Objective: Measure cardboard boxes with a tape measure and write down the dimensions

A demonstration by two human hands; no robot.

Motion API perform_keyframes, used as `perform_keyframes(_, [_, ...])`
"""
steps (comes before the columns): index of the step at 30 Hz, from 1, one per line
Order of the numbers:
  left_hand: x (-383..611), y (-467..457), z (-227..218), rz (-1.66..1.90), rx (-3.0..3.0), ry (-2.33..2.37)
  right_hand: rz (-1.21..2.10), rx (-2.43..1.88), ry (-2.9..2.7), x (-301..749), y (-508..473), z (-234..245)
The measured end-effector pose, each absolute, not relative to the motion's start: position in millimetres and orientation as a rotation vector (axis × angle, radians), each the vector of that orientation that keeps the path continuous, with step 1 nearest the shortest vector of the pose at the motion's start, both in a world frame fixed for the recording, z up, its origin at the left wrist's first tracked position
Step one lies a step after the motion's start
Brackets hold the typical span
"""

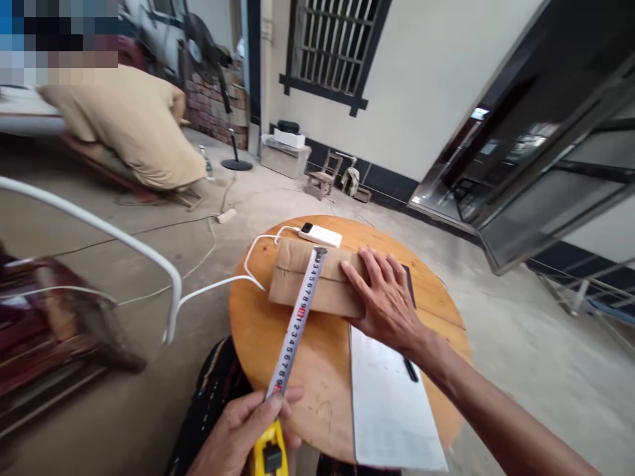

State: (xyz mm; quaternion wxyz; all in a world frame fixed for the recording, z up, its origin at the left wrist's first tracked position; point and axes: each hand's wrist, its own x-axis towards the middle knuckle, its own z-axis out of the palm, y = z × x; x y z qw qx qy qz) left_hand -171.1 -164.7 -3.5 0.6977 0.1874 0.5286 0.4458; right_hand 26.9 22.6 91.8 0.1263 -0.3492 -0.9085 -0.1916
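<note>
Two bare hands: the left hand (248,423) comes in at 7 o'clock of the round wooden surface (325,380); the right hand (385,301) reaches over it from 4 o'clock.
Left fingers: thumb and fingers pinch the tape measure (292,340) where its blade leaves the yellow case (272,435).
Right fingers: spread over one end of the cardboard box (331,289); whether the thumb grips its near side, I cannot tell.
Cardboard box: lies flat on the surface towards 11 o'clock, a crease or flap edge running along it.
Blade: slants from the left hand towards 1 o'clock, crossing the top of the box, its metal hook at the far edge; printed numerals face up.
White power bank: a small white device with a dark end (321,235), just beyond the box near the 12 o'clock rim, a white cable (251,254) looping from it towards 9 o'clock.
Paper: a white sheet (391,416) at 5 o'clock, a black pen (411,370) on it below the right wrist.
Dark edge: something flat (409,285) beside the right hand at 2 o'clock, mostly hidden.
Beyond: a person in a tan shirt (133,132) bends forward at 10 o'clock; a small wooden chair (322,177) stands at 12, an open door (560,185) at 2.
</note>
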Motion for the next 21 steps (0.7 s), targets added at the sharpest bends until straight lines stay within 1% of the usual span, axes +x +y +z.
perform_keyframes(6, [-166,-169,-8,1.086,0.454,1.296,-0.550,-1.020,-2.616,29,9,79])
perform_keyframes(10, [-159,-161,-14,1.155,0.411,1.268,-0.566,-1.048,-2.610,28,10,80])
perform_keyframes(21, [-151,-151,-17,1.173,0.418,1.310,-0.611,-1.049,-2.602,27,10,79])
